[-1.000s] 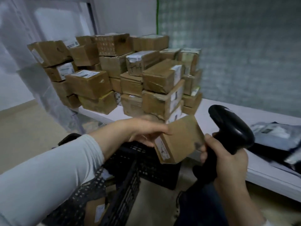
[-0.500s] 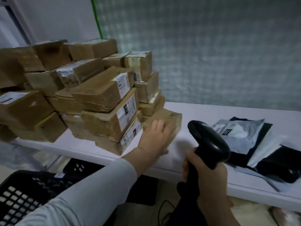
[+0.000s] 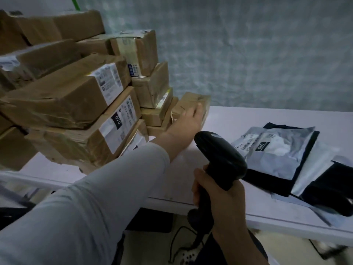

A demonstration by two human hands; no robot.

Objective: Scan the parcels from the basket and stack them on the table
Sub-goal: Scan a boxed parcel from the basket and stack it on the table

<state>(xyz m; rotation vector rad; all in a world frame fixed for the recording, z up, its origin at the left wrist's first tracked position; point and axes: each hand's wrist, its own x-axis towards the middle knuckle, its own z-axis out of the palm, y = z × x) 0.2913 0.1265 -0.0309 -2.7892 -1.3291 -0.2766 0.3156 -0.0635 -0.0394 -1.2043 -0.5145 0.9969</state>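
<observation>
My left hand reaches across the white table and lies on a small brown cardboard parcel, gripping it. That parcel sits at the right end of a large stack of cardboard parcels, pressed against the lowest boxes. My right hand is closed round the handle of a black barcode scanner. It holds the scanner upright in front of the table's front edge, head tilted toward the table. The basket is mostly out of view.
Grey and black plastic mailer bags lie spread on the right part of the table, one labelled 060. A textured wall stands behind. A dark shape shows at the lower left, and a cable runs on the floor under the table.
My left hand carried the small parcel from over the basket to the table, then slid it back against the right end of the stack. The view swung right; the scanner stayed in my right hand.
</observation>
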